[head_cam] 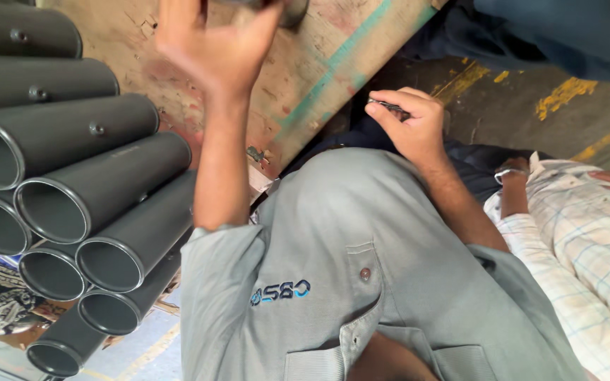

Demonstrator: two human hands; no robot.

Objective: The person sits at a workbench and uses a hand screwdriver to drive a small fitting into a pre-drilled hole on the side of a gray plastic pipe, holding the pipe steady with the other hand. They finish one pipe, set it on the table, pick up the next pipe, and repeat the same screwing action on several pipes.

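My left hand (pixel 213 42) is raised to the top edge, blurred, with its fingers closed around a dark round metal part (pixel 287 8) that is mostly cut off by the frame. My right hand (pixel 411 123) is lower and to the right, pinching a small dark metal piece (pixel 390 106) between thumb and fingers. Both hands are in front of a worn wooden board (pixel 305 63) with a teal stripe. My grey shirt (pixel 333 261) fills the lower middle.
Several dark grey metal tubes (pixel 100 190) lie stacked at the left, open ends toward me. Another person in a white checked shirt (pixel 587 247) sits close at the right, with a hand (pixel 517 169) near my right forearm. The concrete floor (pixel 531 106) has yellow markings.
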